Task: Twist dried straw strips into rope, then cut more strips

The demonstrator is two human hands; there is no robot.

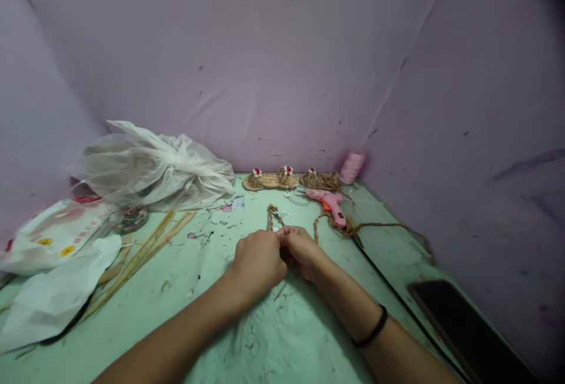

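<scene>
My left hand (260,260) and my right hand (304,251) meet over the middle of the green tabletop (212,325). A loop of brown twisted cord (271,212) sticks out just past their fingertips. Both hands are closed on this cord, the right one in a pinch with thumb and forefinger. The left fingers curl under and are largely hidden. Between the fingertips a small pale bit shows, too small to name. Farther back lie small woven straw slippers (274,181) with red and white bead flowers, and a darker woven one (320,181) beside them.
A pink glue gun (329,201) lies at back right, its black cable (397,295) running forward past a dark phone-like slab (463,325). Pink thread spool (352,167) stands in the corner. Leftward are a tied plastic bag (176,163), a printed bag (62,234) and straw strips (141,257).
</scene>
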